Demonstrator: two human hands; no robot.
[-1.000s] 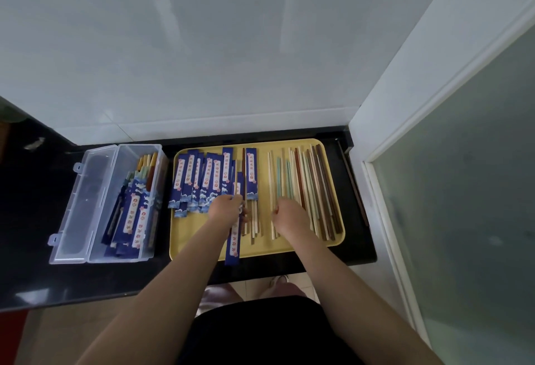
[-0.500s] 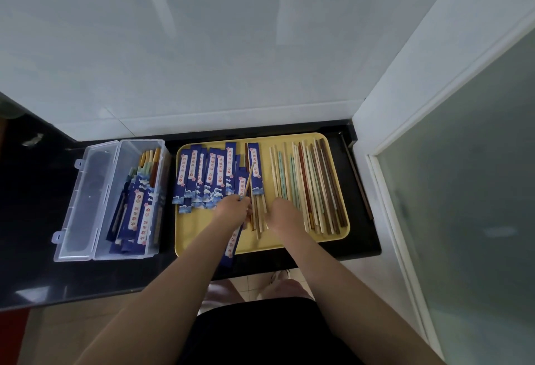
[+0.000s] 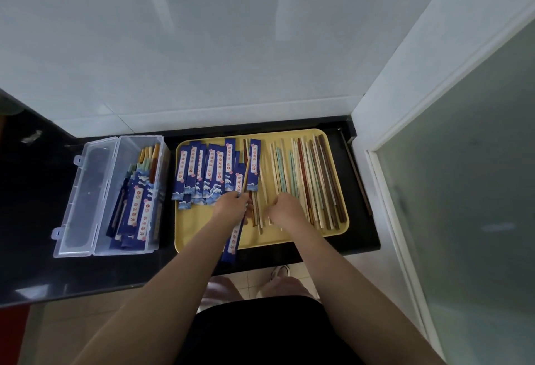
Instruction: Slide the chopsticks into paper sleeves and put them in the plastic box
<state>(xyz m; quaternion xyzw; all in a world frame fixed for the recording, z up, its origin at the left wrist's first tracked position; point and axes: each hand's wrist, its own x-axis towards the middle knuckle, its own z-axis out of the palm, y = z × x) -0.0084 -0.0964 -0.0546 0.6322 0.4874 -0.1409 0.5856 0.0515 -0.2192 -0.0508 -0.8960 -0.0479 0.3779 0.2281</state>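
On the yellow tray (image 3: 202,230) my left hand (image 3: 231,209) grips a blue paper sleeve (image 3: 232,244), whose lower end hangs past the tray's front edge. A tan chopstick (image 3: 246,175) slants up from that hand. My right hand (image 3: 285,210) lies just to the right with its fingers curled over the near ends of pale chopsticks (image 3: 261,218). Empty blue sleeves (image 3: 202,172) are fanned across the tray's left half. Loose chopsticks (image 3: 314,182) in several colours lie on its right half. The clear plastic box (image 3: 157,220) left of the tray holds sleeved chopsticks (image 3: 139,205).
The box's lid (image 3: 86,196) lies open to the left on the black counter (image 3: 34,234). A white tiled wall rises behind the counter. A white frame with frosted glass (image 3: 463,205) closes off the right side. A thin dark stick (image 3: 357,179) lies right of the tray.
My right hand has moved left from the loose chopsticks toward my left hand. My left hand has kept hold of the sleeve, and a tan chopstick now angles up from it.
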